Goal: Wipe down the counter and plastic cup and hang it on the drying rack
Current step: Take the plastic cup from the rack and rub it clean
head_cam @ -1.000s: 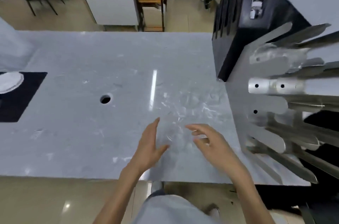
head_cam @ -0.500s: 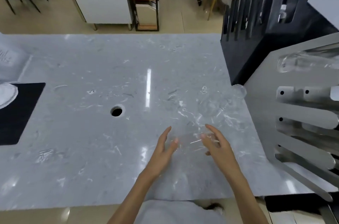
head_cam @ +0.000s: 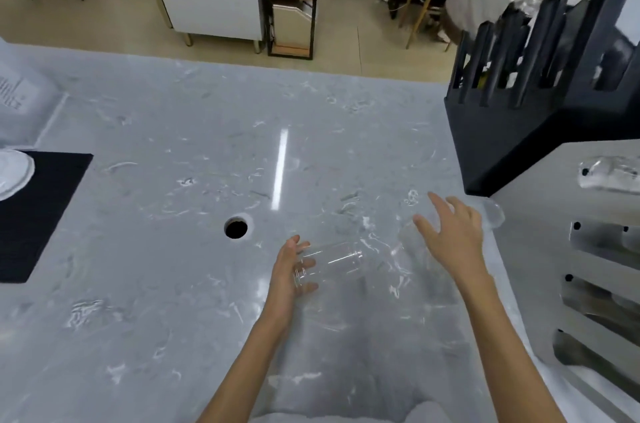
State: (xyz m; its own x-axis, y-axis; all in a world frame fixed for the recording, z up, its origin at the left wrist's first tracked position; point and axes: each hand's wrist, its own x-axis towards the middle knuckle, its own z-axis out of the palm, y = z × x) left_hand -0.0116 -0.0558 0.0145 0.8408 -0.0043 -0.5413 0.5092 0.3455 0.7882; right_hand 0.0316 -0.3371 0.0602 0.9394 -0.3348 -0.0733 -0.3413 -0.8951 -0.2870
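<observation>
A clear plastic cup (head_cam: 332, 261) lies on its side just above the grey marble counter (head_cam: 156, 284). My left hand (head_cam: 289, 275) is curled around its left end, with fingers showing through the plastic. My right hand (head_cam: 450, 232) hovers to the right with fingers spread and nothing in it. A faint second clear cup (head_cam: 414, 251) stands by its thumb, and a third clear cup (head_cam: 493, 214) is just past its fingers. The metal drying rack (head_cam: 595, 287) with flat prongs stands at the right edge. One clear cup (head_cam: 609, 175) hangs on its upper part.
A black slotted holder (head_cam: 519, 131) stands behind the rack. A round hole (head_cam: 236, 228) opens in the counter left of my hands. At far left lie a black mat (head_cam: 38, 211) with a white lid (head_cam: 12, 175). Furniture and a seated person are beyond the counter.
My left hand has closed on the clear cup, which now lies sideways. My right hand has moved away to the right and farther back, fingers spread. The view has tilted up.
</observation>
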